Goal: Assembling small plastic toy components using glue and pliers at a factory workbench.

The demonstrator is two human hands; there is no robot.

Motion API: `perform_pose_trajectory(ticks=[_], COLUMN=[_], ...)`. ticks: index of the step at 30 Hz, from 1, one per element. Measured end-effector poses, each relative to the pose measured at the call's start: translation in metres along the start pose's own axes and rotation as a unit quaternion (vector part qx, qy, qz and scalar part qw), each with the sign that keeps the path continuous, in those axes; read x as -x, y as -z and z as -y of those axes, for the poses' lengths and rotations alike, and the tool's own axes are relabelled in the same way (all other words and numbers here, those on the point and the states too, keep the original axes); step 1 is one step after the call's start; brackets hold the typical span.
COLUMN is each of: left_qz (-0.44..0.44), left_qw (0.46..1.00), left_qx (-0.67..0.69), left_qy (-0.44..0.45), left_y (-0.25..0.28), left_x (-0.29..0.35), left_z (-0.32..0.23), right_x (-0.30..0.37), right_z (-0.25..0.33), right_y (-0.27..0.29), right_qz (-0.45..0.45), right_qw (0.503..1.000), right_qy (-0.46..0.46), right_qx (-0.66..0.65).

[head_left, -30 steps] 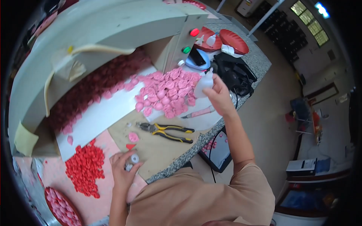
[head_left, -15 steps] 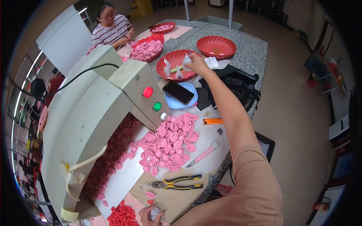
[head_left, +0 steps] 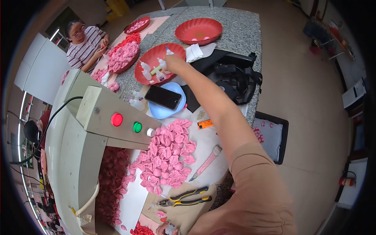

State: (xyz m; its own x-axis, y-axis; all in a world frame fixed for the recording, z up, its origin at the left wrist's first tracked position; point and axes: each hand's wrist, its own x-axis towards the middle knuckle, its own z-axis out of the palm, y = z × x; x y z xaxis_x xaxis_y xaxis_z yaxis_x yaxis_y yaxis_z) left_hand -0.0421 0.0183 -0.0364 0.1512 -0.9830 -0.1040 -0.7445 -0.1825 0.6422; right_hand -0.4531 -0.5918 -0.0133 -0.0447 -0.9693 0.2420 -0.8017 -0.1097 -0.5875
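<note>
A pale machine (head_left: 66,129) fills the frame's lower left. Upper centre, a red bowl (head_left: 153,53) sits under the right hand (head_left: 175,64), whose grip I cannot tell, near white bottles (head_left: 159,75). Bottom edge: the left hand (head_left: 161,229) grips a small bottle (head_left: 170,228).

From my end of the feed I take this for a small handcraft workshop. A pale grey machine (head_left: 72,137), with a red button (head_left: 116,119) and a green one on its side, stands at left on a speckled stone worktop (head_left: 241,39). Pink moulded pieces (head_left: 168,154) are heaped beside it, with pliers (head_left: 184,197) and a craft knife (head_left: 206,163) near me and squeeze bottles (head_left: 159,75) farther off. At far left a co-worker (head_left: 88,45) sits by similar piles. The left rim is blurred, but I think more workstations show there.
</note>
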Motion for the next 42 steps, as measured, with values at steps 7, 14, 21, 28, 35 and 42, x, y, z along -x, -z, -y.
perform_pose_trajectory(ticks=[7,14,21,28,35,42], left_qz=[0.0,-0.029,-0.041,-0.069,-0.071,-0.064], left_qw=[0.997,0.991,0.988,0.991,0.99,0.991], left_qx=[0.072,0.13,0.127,0.095,0.122,0.115], left_qy=[-0.015,0.001,-0.083,-0.063,0.009,-0.036], left_y=[-0.005,-0.005,-0.013,-0.013,-0.013,-0.012], left_x=[-0.005,-0.004,-0.008,-0.005,0.0,-0.005], left_z=[0.0,-0.004,0.03,0.017,0.021,0.007], right_x=[-0.002,0.035,0.035,0.017,0.023,0.045], right_z=[-0.014,0.054,0.116,0.122,0.129,0.128], right_y=[-0.014,0.046,-0.04,-0.098,-0.072,-0.018], right_qz=[-0.062,-0.224,0.011,0.048,0.135,0.017], right_qw=[0.998,0.961,0.982,0.99,0.981,0.98], right_qy=[0.013,0.097,0.162,0.131,0.137,0.171], right_qx=[-0.026,-0.129,-0.092,-0.026,0.02,-0.095])
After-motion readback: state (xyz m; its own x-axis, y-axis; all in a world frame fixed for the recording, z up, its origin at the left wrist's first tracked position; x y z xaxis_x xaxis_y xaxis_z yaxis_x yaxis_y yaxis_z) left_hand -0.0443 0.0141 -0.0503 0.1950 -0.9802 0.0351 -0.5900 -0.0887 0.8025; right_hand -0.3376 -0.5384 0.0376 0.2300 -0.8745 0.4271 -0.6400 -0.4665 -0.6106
